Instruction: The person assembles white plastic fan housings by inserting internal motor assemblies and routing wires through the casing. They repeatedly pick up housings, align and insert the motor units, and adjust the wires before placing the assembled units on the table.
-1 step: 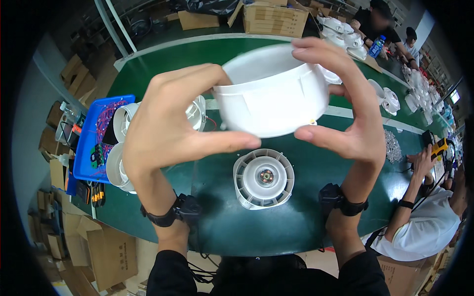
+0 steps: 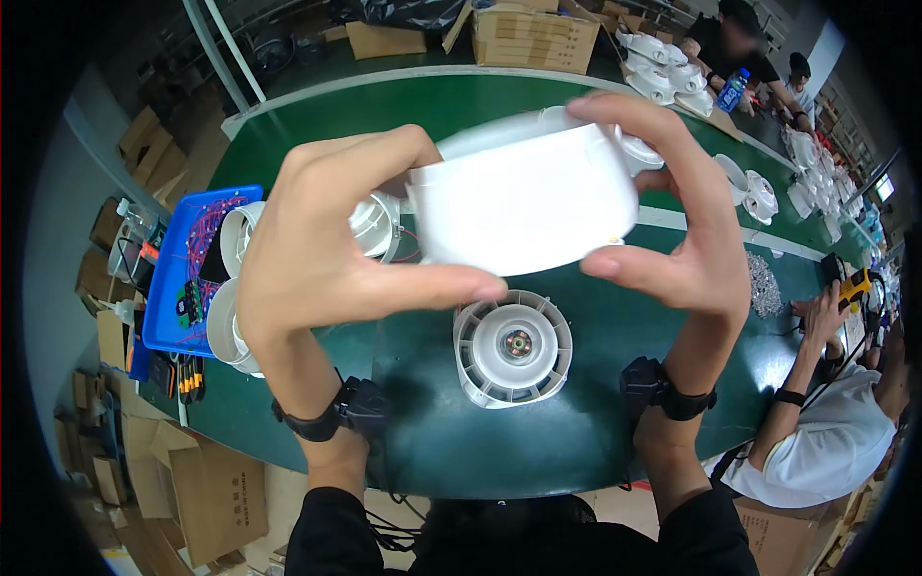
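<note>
A white round plastic housing [image 2: 523,202], blurred by motion, is held up above the bench between my two hands. My left hand [image 2: 327,230] grips its left side, the thumb along the lower edge. My right hand [image 2: 677,211] has the right side, fingers over the top rim and thumb below. The housing is tilted, and its inside is mostly hidden. Below it on the bench stands a white fan motor base [image 2: 514,348] with a ribbed outer ring and a round hub; copper-coloured parts show at the hub's centre. Neither hand touches that base.
At left a blue tray [image 2: 173,317] holds red and blue wires and a green circuit board. White round housings [image 2: 229,322] stand beside it. More white parts [image 2: 663,67] are piled at the far right. A co-worker's hand [image 2: 824,312] is at the right, near a yellow-black tool [image 2: 855,286].
The housing has tipped and moved slightly down in my hands, so less of its open inside shows. My right fingers have lowered a little with it. The motor base has stayed put.
</note>
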The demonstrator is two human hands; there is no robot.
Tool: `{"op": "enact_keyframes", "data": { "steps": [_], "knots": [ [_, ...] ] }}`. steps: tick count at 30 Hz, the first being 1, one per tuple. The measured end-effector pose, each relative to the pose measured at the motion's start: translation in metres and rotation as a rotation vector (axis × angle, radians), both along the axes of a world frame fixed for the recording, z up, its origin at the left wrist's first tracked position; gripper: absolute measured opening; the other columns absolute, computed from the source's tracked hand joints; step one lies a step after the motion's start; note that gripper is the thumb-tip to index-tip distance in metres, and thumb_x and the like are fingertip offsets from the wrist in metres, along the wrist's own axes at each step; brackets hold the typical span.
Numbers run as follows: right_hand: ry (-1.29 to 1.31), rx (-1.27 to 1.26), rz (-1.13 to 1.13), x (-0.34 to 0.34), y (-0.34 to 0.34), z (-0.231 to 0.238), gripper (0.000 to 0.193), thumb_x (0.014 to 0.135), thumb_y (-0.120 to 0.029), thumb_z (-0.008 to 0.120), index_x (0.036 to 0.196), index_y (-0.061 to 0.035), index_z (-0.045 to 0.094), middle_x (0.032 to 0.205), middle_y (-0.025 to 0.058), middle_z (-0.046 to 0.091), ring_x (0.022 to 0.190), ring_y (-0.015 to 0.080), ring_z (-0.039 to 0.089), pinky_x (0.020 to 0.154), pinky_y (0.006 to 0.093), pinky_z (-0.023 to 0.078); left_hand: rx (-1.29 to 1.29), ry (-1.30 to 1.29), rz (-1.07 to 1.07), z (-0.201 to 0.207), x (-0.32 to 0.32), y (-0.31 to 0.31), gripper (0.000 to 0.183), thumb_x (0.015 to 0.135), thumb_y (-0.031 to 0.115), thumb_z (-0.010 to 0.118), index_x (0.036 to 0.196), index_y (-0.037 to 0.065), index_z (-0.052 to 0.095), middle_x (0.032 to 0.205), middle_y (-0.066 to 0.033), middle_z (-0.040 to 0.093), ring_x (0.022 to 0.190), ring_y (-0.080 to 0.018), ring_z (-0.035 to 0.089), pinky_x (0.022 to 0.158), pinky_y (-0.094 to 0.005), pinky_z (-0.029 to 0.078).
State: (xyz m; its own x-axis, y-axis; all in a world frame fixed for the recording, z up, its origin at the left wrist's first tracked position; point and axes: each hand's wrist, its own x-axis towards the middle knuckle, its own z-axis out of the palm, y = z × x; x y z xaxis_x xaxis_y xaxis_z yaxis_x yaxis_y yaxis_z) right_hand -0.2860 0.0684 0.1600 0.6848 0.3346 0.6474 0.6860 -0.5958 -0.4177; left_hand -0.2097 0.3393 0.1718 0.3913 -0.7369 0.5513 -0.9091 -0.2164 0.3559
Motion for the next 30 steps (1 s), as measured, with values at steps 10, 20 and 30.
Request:
{"op": "enact_keyframes", "data": {
  "steps": [10, 20, 30],
  "knots": [
    [0.161, 0.063, -0.057, -0.008, 0.004, 0.003, 0.073, 0.059, -0.045, 0.091, 0.107, 0.0026, 0.063, 0.084, 0.0012, 0.065, 0.063, 0.0041, 0.055, 0.052, 0.0189, 0.037, -0.236, 0.366, 0.009, -0.006, -0.006, -0.015, 0.048, 0.088, 0.040, 0.069, 0.106, -0.004, 0.064, 0.084, -0.0140, 0.068, 0.063, -0.0191, 0.067, 0.055, -0.0280, 0.051],
    [-0.205, -0.128, 0.000, -0.004, 0.025, -0.007, 0.060, 0.060, -0.031, 0.093, 0.110, -0.0053, 0.072, 0.095, 0.0048, 0.064, 0.068, 0.0135, 0.055, 0.055, 0.0256, 0.042, -0.002, 0.241, 0.034, -0.006, -0.002, -0.009, 0.050, 0.070, 0.041, 0.088, 0.077, -0.004, 0.069, 0.078, -0.0145, 0.065, 0.064, -0.0261, 0.062, 0.055, -0.0343, 0.045],
    [0.049, 0.051, -0.080, 0.026, 0.015, -0.027, 0.021, 0.076, -0.008, 0.083, 0.093, -0.0008, 0.072, 0.096, 0.0074, 0.056, 0.075, 0.0158, 0.060, 0.067, 0.0295, 0.049, -0.036, 0.009, 0.172, -0.006, 0.006, 0.004, 0.036, 0.080, 0.023, 0.080, 0.108, 0.003, 0.069, 0.123, -0.0180, 0.064, 0.108, -0.0307, 0.066, 0.086, -0.0368, 0.054]
  ]
}}
